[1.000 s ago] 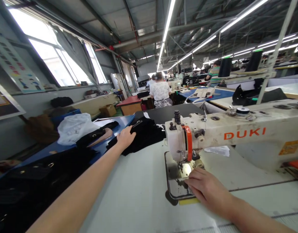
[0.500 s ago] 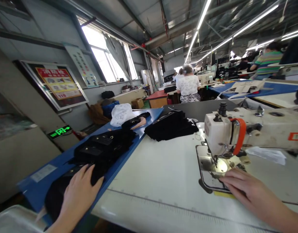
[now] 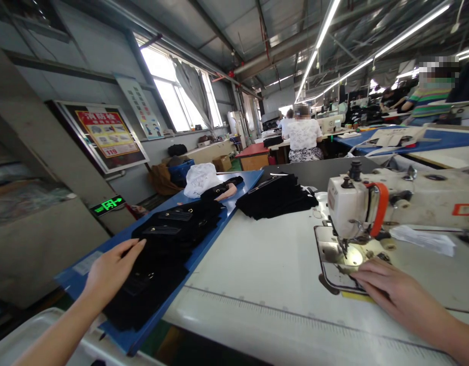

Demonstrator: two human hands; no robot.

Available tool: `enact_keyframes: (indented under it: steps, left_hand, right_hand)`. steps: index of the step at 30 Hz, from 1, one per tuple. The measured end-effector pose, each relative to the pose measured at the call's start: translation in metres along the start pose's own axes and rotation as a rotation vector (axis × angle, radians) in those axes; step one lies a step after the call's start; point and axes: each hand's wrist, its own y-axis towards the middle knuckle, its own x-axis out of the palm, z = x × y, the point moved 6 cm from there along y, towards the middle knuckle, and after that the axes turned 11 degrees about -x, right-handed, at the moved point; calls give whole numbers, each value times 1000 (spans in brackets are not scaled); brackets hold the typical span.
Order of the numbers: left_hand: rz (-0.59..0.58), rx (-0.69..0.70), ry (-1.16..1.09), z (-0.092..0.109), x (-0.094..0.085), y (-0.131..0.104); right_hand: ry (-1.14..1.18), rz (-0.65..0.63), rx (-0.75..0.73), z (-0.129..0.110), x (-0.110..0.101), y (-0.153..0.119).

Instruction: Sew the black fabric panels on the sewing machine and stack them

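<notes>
My left hand is at the stack of black fabric pieces on the blue table, its thumb and fingers pinched at the left edge of one piece. Several pieces carry dark strips with small gold-coloured metal fittings. My right hand rests by the needle plate of the white sewing machine, fingers pressed together and fingertips just right of the lit needle area. Whatever those fingertips hold, if anything, is hidden. Another pile of black fabric lies on the machine table, left of the machine head.
A white plastic bag lies at the far end of the blue table. Along the machine table's front edge runs a printed ruler. A pale bin stands at lower left. A person sits ahead, back turned.
My left hand has gone from spread over the near black fabric to pinched at the stack's left edge, farther forward. My right hand stays by the needle plate. The view has shifted slightly left.
</notes>
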Motion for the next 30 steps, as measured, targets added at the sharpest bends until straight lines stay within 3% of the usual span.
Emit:
enact_keyframes:
  steps: [6,8,11,14,16,19,25,30]
  left_hand:
    - [63,-188,-71,22,-17,5]
    - [84,-175,-89,30,-17,2]
    - [-109,-16,-109,45,6,-19]
    - [-415,234,-114,55,43,-61]
    - [-504,355,-94,52,58,-86]
    - [-488,367,-84,41,63,-99]
    - [-526,324,-136,29,59,-88]
    - [-387,398,-11,23,56,-87]
  right_hand:
    - [-1,-17,4,-1,0,0]
    - [1,-17,2,-1,-1,0]
    - [3,-8,4,-1,-2,0]
    - [0,2,-5,0,-2,0]
    - [-2,11,-10,-1,-2,0]
    - [-4,20,-3,-1,-4,1]
    - [16,18,17,0,-2,-1]
    - [8,11,13,3,0,-4]
